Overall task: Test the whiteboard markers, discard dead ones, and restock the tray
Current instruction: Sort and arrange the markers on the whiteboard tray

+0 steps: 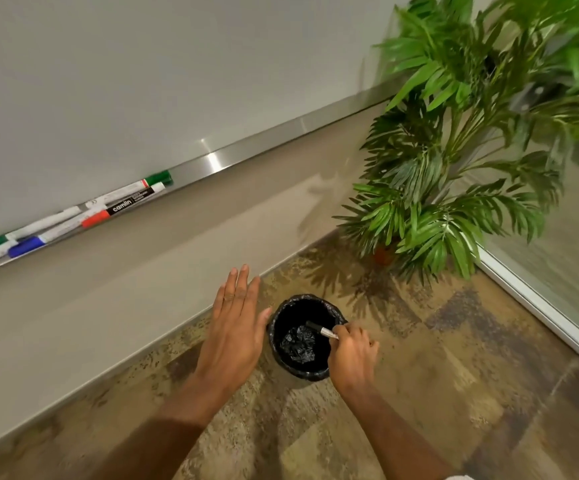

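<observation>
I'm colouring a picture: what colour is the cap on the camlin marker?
Red, on the black-labelled whiteboard marker; head view.

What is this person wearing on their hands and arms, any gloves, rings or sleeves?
No gloves. Both forearms are bare in frame. The left hand has what looks like a thin ring on one finger; the right hand shows none. A white sliver at the bottom edge by the right arm may be a sleeve.

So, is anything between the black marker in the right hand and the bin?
Nothing visible. The right hand holds the black marker over the open mouth of the bin; the left hand, fingers straight, is beside the rim, not across the opening.
</observation>
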